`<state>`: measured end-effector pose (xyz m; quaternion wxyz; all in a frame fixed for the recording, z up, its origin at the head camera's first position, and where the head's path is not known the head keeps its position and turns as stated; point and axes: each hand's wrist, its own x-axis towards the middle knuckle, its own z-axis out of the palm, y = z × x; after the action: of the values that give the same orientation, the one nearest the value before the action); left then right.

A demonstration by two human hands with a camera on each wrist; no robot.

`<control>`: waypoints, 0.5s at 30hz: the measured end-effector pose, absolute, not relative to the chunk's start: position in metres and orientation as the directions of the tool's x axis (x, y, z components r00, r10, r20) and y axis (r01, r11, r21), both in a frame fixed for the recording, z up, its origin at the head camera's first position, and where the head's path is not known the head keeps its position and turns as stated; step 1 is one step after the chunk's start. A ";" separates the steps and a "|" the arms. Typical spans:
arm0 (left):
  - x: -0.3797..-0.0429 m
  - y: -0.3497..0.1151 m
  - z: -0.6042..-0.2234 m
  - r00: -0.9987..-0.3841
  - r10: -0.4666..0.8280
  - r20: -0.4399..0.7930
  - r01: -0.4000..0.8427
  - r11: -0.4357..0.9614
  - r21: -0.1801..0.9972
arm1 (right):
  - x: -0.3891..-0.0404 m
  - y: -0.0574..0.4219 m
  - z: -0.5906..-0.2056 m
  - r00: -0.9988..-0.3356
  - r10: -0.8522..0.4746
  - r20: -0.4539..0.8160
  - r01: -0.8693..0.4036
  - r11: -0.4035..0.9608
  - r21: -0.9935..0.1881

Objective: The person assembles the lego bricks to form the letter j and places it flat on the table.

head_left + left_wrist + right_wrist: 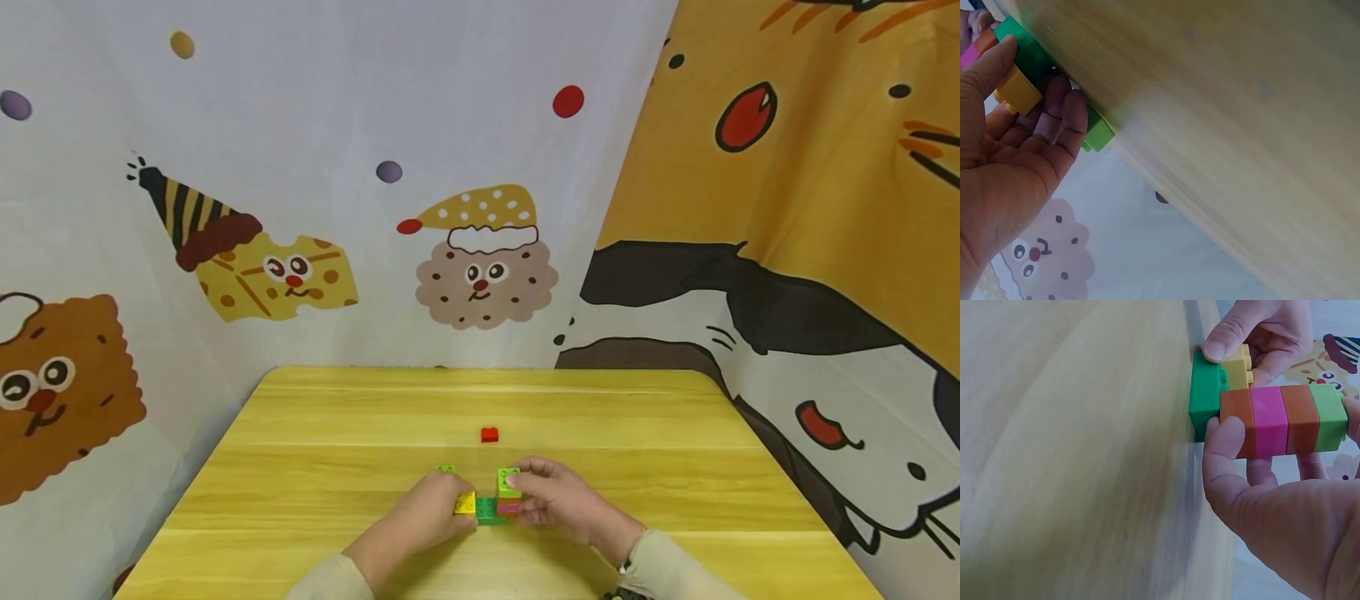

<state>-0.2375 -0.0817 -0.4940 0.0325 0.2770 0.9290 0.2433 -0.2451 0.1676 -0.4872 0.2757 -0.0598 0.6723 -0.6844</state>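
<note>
My left hand [429, 510] pinches one end of a dark green brick [1205, 394] that lies on the table, together with a yellow brick [1233, 367] fixed on top of it. On the green brick's other end stands a stack: an orange brick [1246, 440], a pink brick [1269, 422], another orange brick [1300, 419] and a light green brick [1329, 417] uppermost. Fingers of my right hand [562, 498] grip this stack from the right, with a fingertip on the light green top. Past my left fingers sits a separate light green brick [1099, 132], partly hidden.
A small red brick [490, 435] lies farther back on the wooden table [337, 417]. Behind the table hangs a white cloth [315, 125] with cartoon prints. The table's back edge runs along the cloth.
</note>
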 end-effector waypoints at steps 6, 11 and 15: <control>-0.238 -0.082 -0.494 -0.846 0.528 0.080 0.500 0.730 0.466 | -0.245 0.167 -0.485 -0.831 -0.473 -0.293 0.312 0.039 -0.949; -0.237 -0.081 -0.494 -0.850 0.523 0.069 0.492 0.740 0.458 | -0.245 0.167 -0.484 -0.829 -0.472 -0.301 0.322 0.038 -0.946; -0.237 -0.081 -0.495 -0.848 0.525 0.068 0.494 0.738 0.460 | -0.246 0.168 -0.485 -0.829 -0.465 -0.309 0.322 0.054 -0.945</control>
<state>-0.2372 -0.0810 -0.4946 0.0332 0.2735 0.9316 0.2371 -0.2455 0.1677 -0.4851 0.2870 -0.0539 0.6669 -0.6856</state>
